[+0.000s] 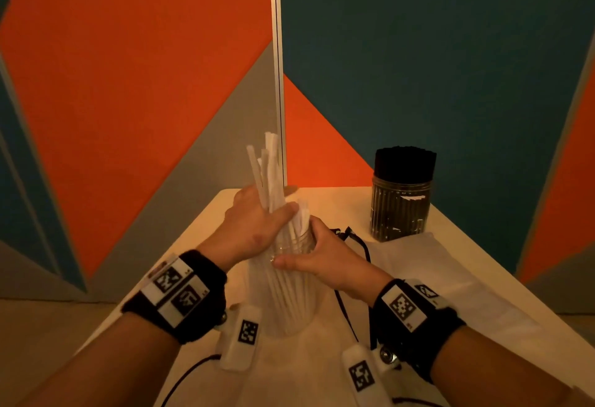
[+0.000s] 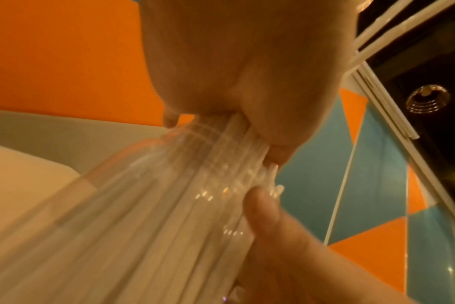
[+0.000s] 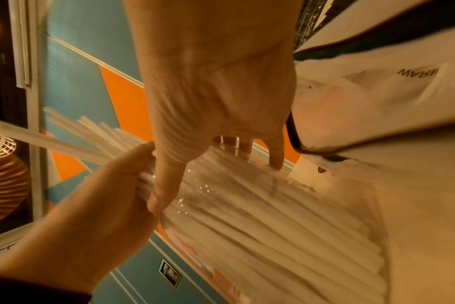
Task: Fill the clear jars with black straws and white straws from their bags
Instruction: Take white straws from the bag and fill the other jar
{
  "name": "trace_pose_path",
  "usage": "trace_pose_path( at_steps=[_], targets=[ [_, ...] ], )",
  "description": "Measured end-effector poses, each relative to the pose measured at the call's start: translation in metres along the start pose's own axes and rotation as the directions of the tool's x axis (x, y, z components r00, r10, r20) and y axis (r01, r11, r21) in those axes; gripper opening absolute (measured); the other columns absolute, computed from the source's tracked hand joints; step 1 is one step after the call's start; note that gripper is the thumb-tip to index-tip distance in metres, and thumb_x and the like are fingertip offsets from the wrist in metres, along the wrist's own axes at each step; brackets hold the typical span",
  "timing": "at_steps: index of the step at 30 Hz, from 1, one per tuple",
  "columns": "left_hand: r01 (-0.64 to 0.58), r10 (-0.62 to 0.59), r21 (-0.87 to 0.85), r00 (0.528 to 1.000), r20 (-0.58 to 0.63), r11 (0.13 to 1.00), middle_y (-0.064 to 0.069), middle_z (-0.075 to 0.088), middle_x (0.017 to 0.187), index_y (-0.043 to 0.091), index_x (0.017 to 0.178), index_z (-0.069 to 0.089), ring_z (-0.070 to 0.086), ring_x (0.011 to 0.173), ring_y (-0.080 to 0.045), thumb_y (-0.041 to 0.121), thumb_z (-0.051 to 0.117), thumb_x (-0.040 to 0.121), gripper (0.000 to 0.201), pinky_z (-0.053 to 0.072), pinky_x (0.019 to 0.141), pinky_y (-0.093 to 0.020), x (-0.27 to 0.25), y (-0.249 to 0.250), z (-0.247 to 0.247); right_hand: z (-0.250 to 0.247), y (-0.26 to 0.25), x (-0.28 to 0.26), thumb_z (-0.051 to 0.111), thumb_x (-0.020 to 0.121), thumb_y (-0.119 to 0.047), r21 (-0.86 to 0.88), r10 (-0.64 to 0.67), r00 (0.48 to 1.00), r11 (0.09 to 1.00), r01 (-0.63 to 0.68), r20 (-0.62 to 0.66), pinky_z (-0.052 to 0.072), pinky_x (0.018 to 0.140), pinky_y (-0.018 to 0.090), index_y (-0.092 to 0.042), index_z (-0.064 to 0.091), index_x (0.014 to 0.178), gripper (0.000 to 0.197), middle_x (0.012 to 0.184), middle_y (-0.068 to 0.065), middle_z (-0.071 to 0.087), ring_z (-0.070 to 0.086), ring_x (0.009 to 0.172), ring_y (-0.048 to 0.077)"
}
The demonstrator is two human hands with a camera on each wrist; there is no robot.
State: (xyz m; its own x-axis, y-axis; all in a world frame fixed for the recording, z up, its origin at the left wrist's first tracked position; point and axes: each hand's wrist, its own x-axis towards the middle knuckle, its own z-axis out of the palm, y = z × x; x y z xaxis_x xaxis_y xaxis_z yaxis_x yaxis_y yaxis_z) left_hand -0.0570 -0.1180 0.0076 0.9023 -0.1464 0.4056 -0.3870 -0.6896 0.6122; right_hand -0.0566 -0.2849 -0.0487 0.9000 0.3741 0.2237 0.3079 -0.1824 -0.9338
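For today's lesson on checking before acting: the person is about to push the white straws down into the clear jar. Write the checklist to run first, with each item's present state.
1. Right hand steadies the clear jar near its mouth: ok.
2. Left hand has a grip on the white straws: ok.
3. Lower straw ends already inside the jar: ok.
4. Straw tops level: not ok, they fan out at uneven heights.
5. Jar base flat on the table: cannot tell, the glass is too faint.
6. Jar of black straws stands apart, out of the way: ok.
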Motion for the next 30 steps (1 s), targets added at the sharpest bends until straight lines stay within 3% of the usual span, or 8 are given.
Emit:
trace_pose_path(
  at_steps=[5,9,12,15,20,23,26,30],
  targets=[
    [0.071,-0.081,-0.202,0.996,-0.045,0.977,-0.007,0.060,0.127,0.025,0.128,0.058,0.057,0.121,-0.026,0.066,0.068,0.071,0.070,0.048,0.102,-0.049,0.004,-0.016,-0.002,-0.002,-0.001,0.001,0.092,0.069,-0.033,-0.017,0.023,1.000,1.000,-0.023,0.005,0.051,0.079,0.009,-0.037,0.041,0.130,0.079,0.123,-0.019,0.061,0.061,0.104,-0.010],
    [0.005,-0.010,-0.321,1.000,-0.015,0.947,0.021,0.065,0.120,0.047,0.124,0.058,0.062,0.110,0.000,0.060,0.078,0.069,0.060,0.051,0.095,-0.030,0.005,-0.011,-0.014,-0.001,0.001,0.002,0.094,0.066,-0.037,-0.035,0.030,1.000,0.999,-0.030,-0.008,0.052,0.097,0.024,-0.035,0.040,0.138,0.090,0.129,-0.018,0.059,0.058,0.117,-0.001],
    [0.004,-0.035,-0.366,0.996,-0.077,0.931,0.009,0.056,0.131,0.035,0.144,0.043,0.058,0.116,-0.006,0.066,0.076,0.066,0.091,0.048,0.096,-0.031,0.012,-0.002,-0.021,-0.001,0.002,0.003,0.095,0.062,-0.040,-0.033,0.042,0.999,0.999,-0.043,-0.024,0.049,0.105,0.037,-0.030,0.039,0.142,0.098,0.134,-0.013,0.058,0.057,0.122,0.005],
    [-0.087,-0.007,-0.457,0.980,-0.200,0.885,0.006,0.065,0.113,0.027,0.143,0.043,0.066,0.097,0.002,0.059,0.073,0.076,0.080,0.050,0.083,-0.027,0.014,0.012,-0.022,-0.001,0.004,0.004,0.095,0.060,-0.042,-0.032,0.050,0.998,0.998,-0.051,-0.024,0.049,0.106,0.037,-0.033,0.039,0.141,0.099,0.134,-0.015,0.057,0.057,0.121,0.004],
    [-0.364,0.162,-0.228,0.781,-0.603,0.903,0.001,0.057,0.121,0.028,0.149,0.028,0.064,0.087,-0.002,0.032,0.067,0.092,0.069,0.053,0.078,-0.018,0.011,0.021,-0.029,-0.001,0.005,0.004,0.096,0.061,-0.040,-0.030,0.051,0.998,0.998,-0.052,-0.021,0.050,0.106,0.035,-0.032,0.039,0.142,0.099,0.131,-0.017,0.058,0.058,0.119,0.001],
    [-0.468,0.421,0.101,0.655,-0.628,0.878,-0.001,0.056,0.127,0.025,0.145,0.040,0.060,0.092,-0.006,0.023,0.060,0.096,0.054,0.048,0.083,-0.017,0.012,0.020,-0.042,-0.002,0.005,0.004,0.095,0.062,-0.039,-0.034,0.058,0.998,0.998,-0.058,-0.014,0.050,0.103,0.030,-0.037,0.039,0.137,0.094,0.129,-0.019,0.058,0.057,0.117,0.000],
    [-0.390,0.511,0.348,0.760,-0.402,0.853,-0.006,0.071,0.114,0.016,0.125,0.067,0.066,0.100,-0.021,0.030,0.047,0.102,0.033,0.052,0.085,-0.035,0.008,0.014,-0.035,-0.001,0.002,0.003,0.094,0.065,-0.035,-0.023,0.052,0.999,0.998,-0.052,-0.012,0.050,0.096,0.022,-0.035,0.039,0.138,0.091,0.128,-0.019,0.058,0.058,0.114,-0.003],
    [-0.364,0.404,0.343,0.913,-0.050,0.866,0.003,0.070,0.122,0.021,0.121,0.070,0.064,0.112,-0.016,0.048,0.033,0.103,0.050,0.049,0.095,-0.032,-0.012,-0.006,-0.006,-0.002,0.000,0.000,0.092,0.069,-0.032,-0.056,0.036,0.999,0.998,-0.036,-0.011,0.050,0.090,0.018,-0.033,0.040,0.138,0.087,0.127,-0.016,0.059,0.057,0.113,-0.002]
  ],
)
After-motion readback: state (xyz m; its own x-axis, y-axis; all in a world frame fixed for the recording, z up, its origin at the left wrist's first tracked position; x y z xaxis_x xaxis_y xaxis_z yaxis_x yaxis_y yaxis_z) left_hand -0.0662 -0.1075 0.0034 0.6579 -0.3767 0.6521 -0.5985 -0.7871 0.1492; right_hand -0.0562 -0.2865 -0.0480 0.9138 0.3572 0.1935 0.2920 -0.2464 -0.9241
